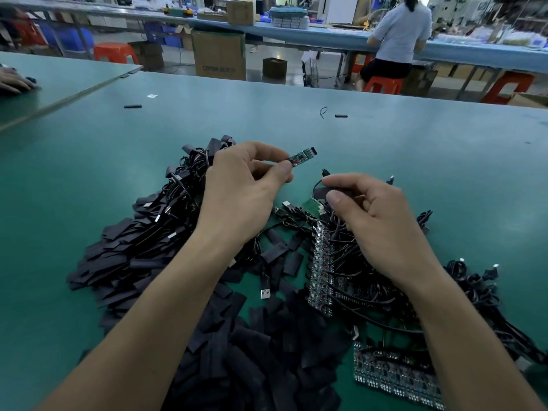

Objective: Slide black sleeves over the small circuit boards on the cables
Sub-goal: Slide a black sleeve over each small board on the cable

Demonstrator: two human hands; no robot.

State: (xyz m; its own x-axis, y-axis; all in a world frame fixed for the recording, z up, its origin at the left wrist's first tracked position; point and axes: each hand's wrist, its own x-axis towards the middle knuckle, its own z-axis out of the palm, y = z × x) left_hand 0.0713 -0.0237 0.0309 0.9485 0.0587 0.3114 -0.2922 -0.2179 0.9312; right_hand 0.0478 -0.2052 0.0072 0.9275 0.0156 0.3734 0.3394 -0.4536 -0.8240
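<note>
fingertips (285,169) of left hand (240,188) pinching circuit board (303,156); right hand (372,216) pinching black sleeve (321,192)

Left forearm (166,307) and right forearm (462,336) bare, reaching forward. Left grip (243,185): knuckles up, thumb and forefinger pinching circuit board (302,157). Right grip (376,221): nearer, lower, thumb and forefinger pinching black sleeve (321,191), other fingers curled under.

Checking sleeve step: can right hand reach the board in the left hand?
Probably yes: the left hand pinches the circuit board with its far end bare, and only open air separates it from the right hand pinching a sleeve.
</note>
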